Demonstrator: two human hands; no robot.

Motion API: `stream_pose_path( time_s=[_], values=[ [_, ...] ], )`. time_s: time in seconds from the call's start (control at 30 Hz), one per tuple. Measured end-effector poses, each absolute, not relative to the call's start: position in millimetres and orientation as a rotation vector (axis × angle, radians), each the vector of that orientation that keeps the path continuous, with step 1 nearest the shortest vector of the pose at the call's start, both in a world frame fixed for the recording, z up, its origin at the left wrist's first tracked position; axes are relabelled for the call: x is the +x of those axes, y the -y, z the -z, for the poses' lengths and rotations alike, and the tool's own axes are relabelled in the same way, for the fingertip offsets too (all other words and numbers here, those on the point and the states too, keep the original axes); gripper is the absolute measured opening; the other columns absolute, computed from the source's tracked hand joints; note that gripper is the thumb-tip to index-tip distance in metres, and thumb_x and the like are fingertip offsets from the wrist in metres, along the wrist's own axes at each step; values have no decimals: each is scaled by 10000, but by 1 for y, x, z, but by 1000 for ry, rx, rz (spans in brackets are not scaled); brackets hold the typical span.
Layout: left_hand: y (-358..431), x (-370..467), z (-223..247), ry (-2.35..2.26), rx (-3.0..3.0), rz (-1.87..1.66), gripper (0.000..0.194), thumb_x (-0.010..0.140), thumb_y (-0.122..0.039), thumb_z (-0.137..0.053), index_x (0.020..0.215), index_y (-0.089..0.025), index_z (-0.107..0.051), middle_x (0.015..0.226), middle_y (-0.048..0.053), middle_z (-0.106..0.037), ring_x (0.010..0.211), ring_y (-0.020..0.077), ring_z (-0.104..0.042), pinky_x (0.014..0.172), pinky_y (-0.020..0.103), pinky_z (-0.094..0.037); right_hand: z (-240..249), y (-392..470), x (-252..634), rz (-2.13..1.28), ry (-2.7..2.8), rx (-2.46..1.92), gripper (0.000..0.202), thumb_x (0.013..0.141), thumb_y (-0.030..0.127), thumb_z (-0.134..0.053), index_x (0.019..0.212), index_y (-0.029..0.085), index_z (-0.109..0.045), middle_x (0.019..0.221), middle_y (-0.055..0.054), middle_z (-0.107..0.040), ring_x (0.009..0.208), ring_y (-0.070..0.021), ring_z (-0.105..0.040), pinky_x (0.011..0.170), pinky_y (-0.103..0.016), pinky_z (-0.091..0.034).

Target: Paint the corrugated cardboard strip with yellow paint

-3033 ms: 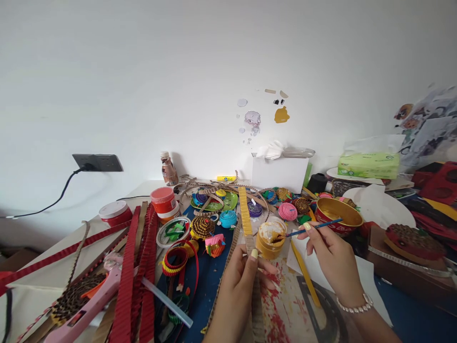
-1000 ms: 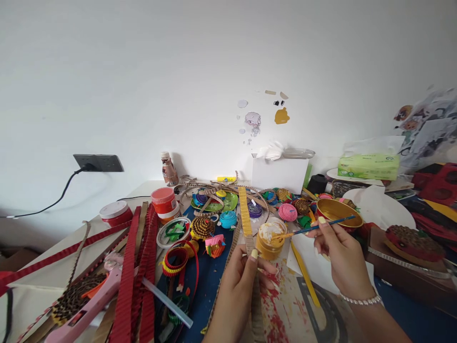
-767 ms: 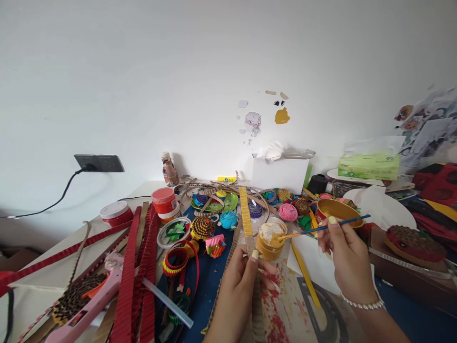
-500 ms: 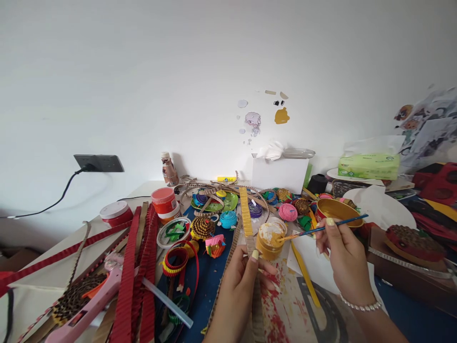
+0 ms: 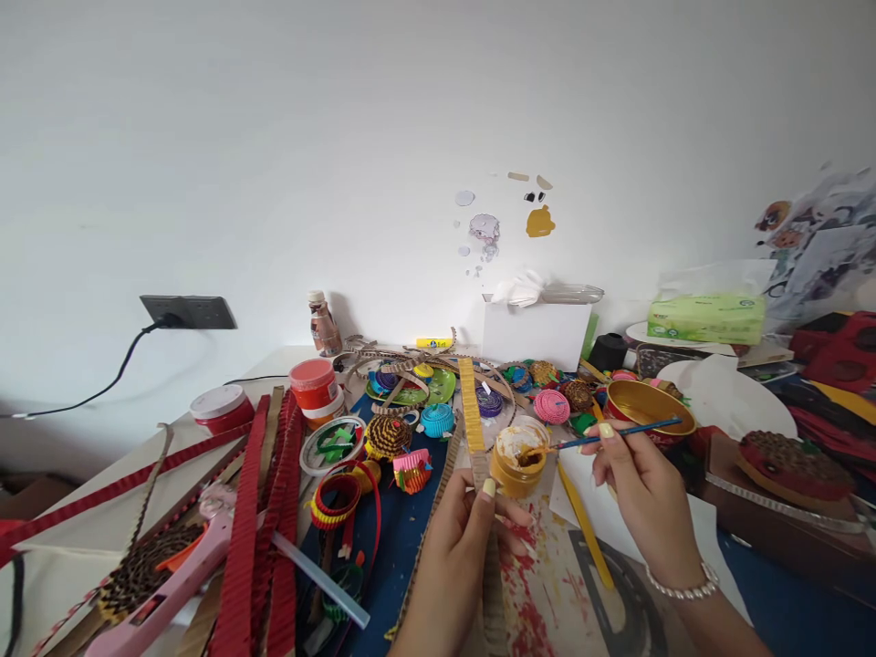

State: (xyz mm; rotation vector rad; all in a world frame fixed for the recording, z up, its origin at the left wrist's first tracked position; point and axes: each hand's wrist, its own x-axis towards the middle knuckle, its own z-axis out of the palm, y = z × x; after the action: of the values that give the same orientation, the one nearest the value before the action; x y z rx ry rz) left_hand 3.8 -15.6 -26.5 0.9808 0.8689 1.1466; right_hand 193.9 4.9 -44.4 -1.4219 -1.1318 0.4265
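A corrugated cardboard strip (image 5: 471, 411), yellow on its upper part and plain brown below, stands upright between the thumb and fingers of my left hand (image 5: 472, 529). My right hand (image 5: 640, 474) pinches a blue-handled paintbrush (image 5: 602, 435) that slants down to the left. Its bristles dip into a jar of yellow paint (image 5: 516, 470), whose near-white crust is broken by a darker hollow at the tip. The jar stands just right of the strip. Under my hands lies a paint-smeared board (image 5: 540, 584).
Red corrugated strips (image 5: 239, 538) and a pink glue gun (image 5: 178, 579) lie at the left. Coiled paper pieces (image 5: 389, 436) crowd the middle. A yellow stick (image 5: 587, 529) rests on white paper at the right, near a gold bowl (image 5: 647, 411). Paint tubs (image 5: 315, 383) stand behind.
My right hand has moved slightly left, pushing the brush tip deeper into the paint, where a dark hollow now shows. My left hand and the strip stay put.
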Motion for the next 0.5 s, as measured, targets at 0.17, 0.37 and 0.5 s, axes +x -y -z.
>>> stream_pose_path(
  time_s=[0.17, 0.37, 0.5],
  values=[
    [16, 4, 25, -870, 966, -1137, 162, 833, -353, -540, 827, -193, -516, 675, -3, -702, 470, 119, -594, 528, 228, -403, 45, -3, 194, -412, 1159, -1442, 378, 829, 548, -472, 844, 189, -590, 536, 0, -546, 603, -168, -570, 514, -242, -416],
    [16, 3, 24, -889, 971, -1131, 168, 833, -362, -541, 831, -195, -522, 686, -5, -704, 448, 115, -582, 522, 231, -395, 42, -3, 192, -390, 1185, -1444, 379, 833, 537, -470, 853, 182, -598, 523, -2, -539, 593, -175, -576, 505, -245, -424],
    [17, 4, 25, -882, 969, -1137, 164, 831, -360, -546, 837, -196, -531, 672, -9, -701, 462, 124, -594, 528, 235, -402, 41, -2, 191, -385, 1200, -1439, 385, 831, 533, -474, 870, 174, -607, 576, -22, -595, 502, -145, -529, 488, -251, -427]
  ],
)
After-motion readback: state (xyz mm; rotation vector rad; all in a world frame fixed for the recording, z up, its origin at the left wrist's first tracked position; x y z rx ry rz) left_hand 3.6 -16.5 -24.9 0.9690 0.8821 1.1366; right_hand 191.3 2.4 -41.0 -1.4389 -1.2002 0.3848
